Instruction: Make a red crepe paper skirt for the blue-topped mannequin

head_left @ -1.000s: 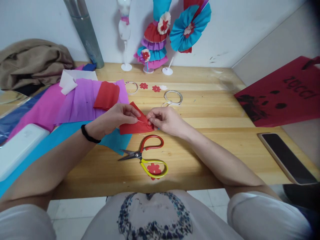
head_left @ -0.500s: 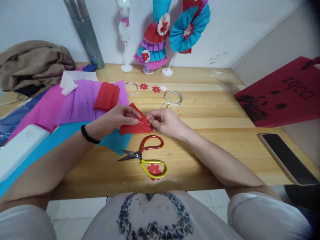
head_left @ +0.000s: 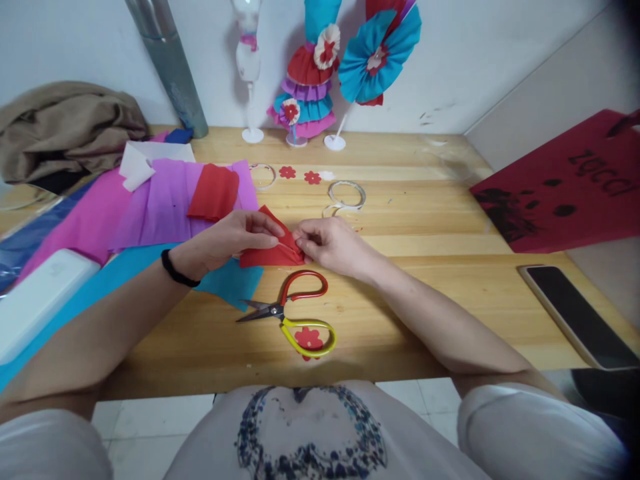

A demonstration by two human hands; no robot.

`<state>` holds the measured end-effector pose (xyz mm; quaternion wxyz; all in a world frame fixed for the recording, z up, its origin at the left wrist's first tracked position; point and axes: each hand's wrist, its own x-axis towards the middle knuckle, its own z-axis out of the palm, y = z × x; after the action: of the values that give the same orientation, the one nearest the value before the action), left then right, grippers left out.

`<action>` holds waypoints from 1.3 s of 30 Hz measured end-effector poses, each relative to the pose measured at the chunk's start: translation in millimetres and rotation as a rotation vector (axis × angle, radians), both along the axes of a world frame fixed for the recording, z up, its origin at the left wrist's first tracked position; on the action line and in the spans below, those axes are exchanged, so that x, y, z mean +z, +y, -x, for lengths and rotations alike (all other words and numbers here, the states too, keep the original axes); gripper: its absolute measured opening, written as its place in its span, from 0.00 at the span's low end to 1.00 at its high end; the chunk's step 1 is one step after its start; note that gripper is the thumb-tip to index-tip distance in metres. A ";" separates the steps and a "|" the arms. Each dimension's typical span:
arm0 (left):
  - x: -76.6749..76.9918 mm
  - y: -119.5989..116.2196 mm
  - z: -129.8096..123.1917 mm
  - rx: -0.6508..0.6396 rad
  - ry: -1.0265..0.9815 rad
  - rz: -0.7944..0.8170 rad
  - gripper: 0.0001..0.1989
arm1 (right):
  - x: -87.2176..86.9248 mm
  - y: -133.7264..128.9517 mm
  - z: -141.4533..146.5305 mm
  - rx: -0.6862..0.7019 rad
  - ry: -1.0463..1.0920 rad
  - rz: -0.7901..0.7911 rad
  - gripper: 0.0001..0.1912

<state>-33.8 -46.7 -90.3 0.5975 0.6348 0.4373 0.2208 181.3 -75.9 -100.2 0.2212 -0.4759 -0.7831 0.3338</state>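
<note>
Between my hands is a piece of red crepe paper, gathered into folds at its right end. My right hand pinches that gathered end between thumb and fingers. Fingers and thumb of my left hand close on the paper's upper middle part. Just below the paper lie scissors with one red and one yellow handle, blades slightly apart and pointing left. A red paper flower shows through the yellow handle loop.
Folded red paper rests on purple crepe paper at left, near blue paper and a white box-like object. Tape rolls and dressed doll stands are behind. A phone and red bag occupy the right.
</note>
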 end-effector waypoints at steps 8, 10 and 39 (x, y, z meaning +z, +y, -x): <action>3.5 -0.5 -0.8 0.010 -0.026 0.054 0.09 | -1.5 0.1 -0.4 0.004 0.026 0.004 0.09; 5.2 -0.6 -0.5 0.017 -0.057 0.105 0.10 | -1.8 0.1 -0.3 0.006 0.027 0.006 0.09; 0.6 -24.3 18.9 -0.024 0.252 -0.265 0.24 | 21.0 10.0 -30.5 0.150 -0.496 -0.194 0.11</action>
<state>-52.7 -71.0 -89.7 0.4517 0.7358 0.4683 0.1880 211.8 -65.8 -79.2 0.0418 -0.4602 -0.8747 0.1461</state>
